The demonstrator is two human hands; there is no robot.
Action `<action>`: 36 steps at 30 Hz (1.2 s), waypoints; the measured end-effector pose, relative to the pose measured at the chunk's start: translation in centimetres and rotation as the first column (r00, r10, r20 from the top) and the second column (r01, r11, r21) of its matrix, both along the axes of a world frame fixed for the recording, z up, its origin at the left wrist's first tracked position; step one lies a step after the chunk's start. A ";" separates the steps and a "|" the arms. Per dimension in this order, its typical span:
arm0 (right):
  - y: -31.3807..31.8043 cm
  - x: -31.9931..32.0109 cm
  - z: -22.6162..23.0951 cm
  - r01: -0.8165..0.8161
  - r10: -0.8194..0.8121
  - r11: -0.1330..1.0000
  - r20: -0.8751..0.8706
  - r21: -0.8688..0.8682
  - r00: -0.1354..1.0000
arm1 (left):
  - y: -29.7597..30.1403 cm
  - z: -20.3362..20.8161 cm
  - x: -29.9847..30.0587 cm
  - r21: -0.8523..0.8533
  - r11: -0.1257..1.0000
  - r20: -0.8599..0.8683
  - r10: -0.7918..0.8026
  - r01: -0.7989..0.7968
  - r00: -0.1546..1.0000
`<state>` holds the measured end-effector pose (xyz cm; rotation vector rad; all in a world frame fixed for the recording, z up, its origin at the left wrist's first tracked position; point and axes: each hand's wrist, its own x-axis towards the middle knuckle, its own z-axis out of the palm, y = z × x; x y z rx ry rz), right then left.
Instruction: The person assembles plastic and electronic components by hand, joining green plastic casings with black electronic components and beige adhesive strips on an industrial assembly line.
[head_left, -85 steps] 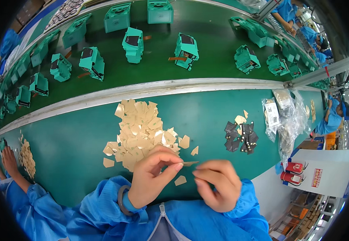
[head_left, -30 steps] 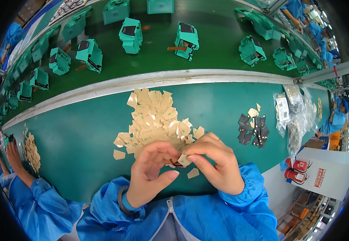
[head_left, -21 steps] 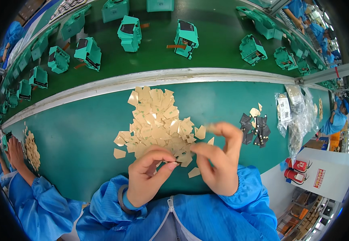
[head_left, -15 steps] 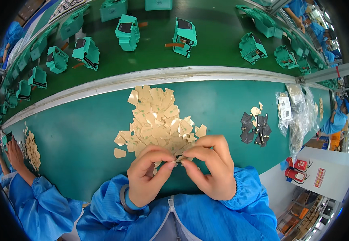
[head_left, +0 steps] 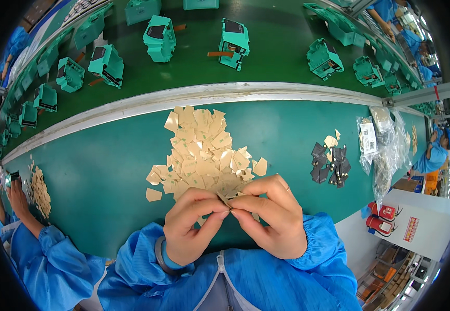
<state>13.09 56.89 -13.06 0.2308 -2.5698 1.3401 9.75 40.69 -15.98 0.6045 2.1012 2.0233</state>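
Bare fingers meet over a small tan piece (head_left: 224, 198) at the bench's (head_left: 105, 171) near edge, where we see the left hand (head_left: 196, 225) pinching it between thumb and fingers and the right hand (head_left: 271, 216) closed narrowly on its other side. Just beyond, a heap of tan pieces (head_left: 199, 150) reaches toward the far edge, many bearing green print too small for us to read. Nearer the bench's right end lie black pieces (head_left: 331, 165) and clear plastic bags (head_left: 390, 160), one showing a white label (head_left: 369, 139) with dark printing we cannot make out. Past that end, we find a red-and-white notice (head_left: 411, 229) beside two red fire extinguishers (head_left: 380, 226), the nearer one carrying a pale label (head_left: 385, 227).
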 end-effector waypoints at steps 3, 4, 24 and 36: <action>0.2 0.0 0.0 -0.002 0.002 1.000 0.013 -0.010 1.000 | 0.1 0.1 -0.1 -0.034 0.999 -0.024 -0.006 0.005 1.000; 0.3 0.0 0.1 -0.006 0.006 1.000 0.013 -0.007 1.000 | 0.1 0.1 -0.1 -0.043 0.999 -0.037 -0.009 0.008 0.999; 3.3 -1.8 -2.3 0.141 -0.122 0.974 0.111 -0.178 0.986 | -1.3 0.1 -1.9 -0.014 0.997 -0.171 -0.074 0.073 0.982; 5.1 -0.6 -2.2 -0.156 0.170 0.859 0.017 0.487 0.985 | 0.9 1.7 -1.1 0.655 0.728 0.749 -0.590 -0.202 0.300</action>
